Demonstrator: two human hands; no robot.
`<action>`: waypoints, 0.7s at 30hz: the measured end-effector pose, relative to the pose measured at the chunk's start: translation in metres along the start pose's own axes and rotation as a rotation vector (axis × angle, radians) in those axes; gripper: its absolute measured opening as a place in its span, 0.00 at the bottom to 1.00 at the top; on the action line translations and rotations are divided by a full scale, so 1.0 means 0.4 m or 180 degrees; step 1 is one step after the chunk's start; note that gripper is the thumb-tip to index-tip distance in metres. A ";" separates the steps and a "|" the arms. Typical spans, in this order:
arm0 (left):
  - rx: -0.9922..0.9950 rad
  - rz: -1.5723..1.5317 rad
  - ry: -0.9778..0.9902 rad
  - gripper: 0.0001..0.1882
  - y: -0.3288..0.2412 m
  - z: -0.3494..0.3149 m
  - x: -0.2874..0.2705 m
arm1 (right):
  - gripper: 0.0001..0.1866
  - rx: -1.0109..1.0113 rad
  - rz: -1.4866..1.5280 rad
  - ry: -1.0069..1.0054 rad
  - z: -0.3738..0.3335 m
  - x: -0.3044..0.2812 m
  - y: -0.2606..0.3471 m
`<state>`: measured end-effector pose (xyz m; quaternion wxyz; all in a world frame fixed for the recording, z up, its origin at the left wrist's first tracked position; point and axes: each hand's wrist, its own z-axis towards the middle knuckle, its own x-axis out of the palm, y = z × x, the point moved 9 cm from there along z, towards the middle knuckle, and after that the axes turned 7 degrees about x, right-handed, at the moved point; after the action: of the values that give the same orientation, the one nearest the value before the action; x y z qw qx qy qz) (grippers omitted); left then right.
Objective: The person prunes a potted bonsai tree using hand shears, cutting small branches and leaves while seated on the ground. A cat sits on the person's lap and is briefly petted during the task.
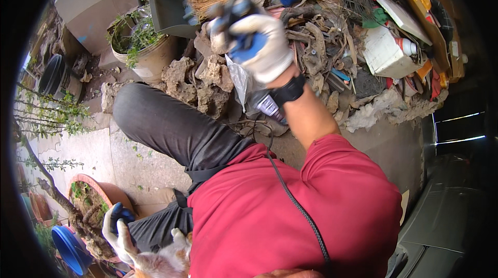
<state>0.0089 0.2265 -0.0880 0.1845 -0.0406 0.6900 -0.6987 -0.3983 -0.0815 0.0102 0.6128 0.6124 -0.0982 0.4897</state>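
Two gloved hands are yours, set well apart around the pitted rocks (199,86). Far left of the rocks stands a black bucket (59,70), its contents too dark to tell. Below and left of them sits a blue pot (70,249), beside an orange pot (113,194) holding soil and a woody plant (80,218). Your left hand (122,234) is near that plant, fingers bent and parted, nothing visible in it; a cat (163,262) is by its wrist. Just up-left of the rocks, a whitish pot (150,73) carries leafy greens (139,39), with a grey bin (174,10) behind. Just above and right of the rocks, your right hand (259,44) is clenched around a dark tool (227,16); though blurred, its long axis seems to run up the view, away from the rocks and from your distant left hand. Farther right of the rocks, a white box (386,52) sits among debris (316,55) beside cardboard (436,23); you cannot tell what the box holds.
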 end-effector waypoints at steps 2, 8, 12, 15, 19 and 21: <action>-0.0186 -0.0060 -0.0133 0.20 0.026 -0.004 -0.012 | 0.14 -0.0355 -0.0079 -0.0651 -0.024 -0.158 0.117; -0.0080 -0.0001 0.0256 0.19 0.041 0.006 0.002 | 0.10 -0.0724 -0.0081 -0.1493 -0.156 -0.490 0.338; 0.0047 -0.0056 0.0530 0.20 0.038 0.010 0.036 | 0.07 -0.0732 -0.0310 -0.1945 -0.221 -0.633 0.407; 0.0033 -0.0086 0.0573 0.20 0.036 0.013 0.058 | 0.08 -0.0580 0.0056 -0.1961 -0.251 -0.708 0.413; 0.0227 -0.0135 0.0749 0.19 0.004 0.017 0.095 | 0.11 -0.0379 0.0162 -0.1826 -0.292 -0.746 0.380; 0.0183 -0.0079 0.0770 0.19 -0.004 0.022 0.108 | 0.20 -0.0509 -0.0098 -0.1898 -0.323 -0.748 0.371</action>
<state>-0.0288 0.2045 -0.0948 0.0924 0.0408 0.6864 -0.7202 -0.7171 -0.1499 -0.1377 0.6105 0.6804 -0.3026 0.2698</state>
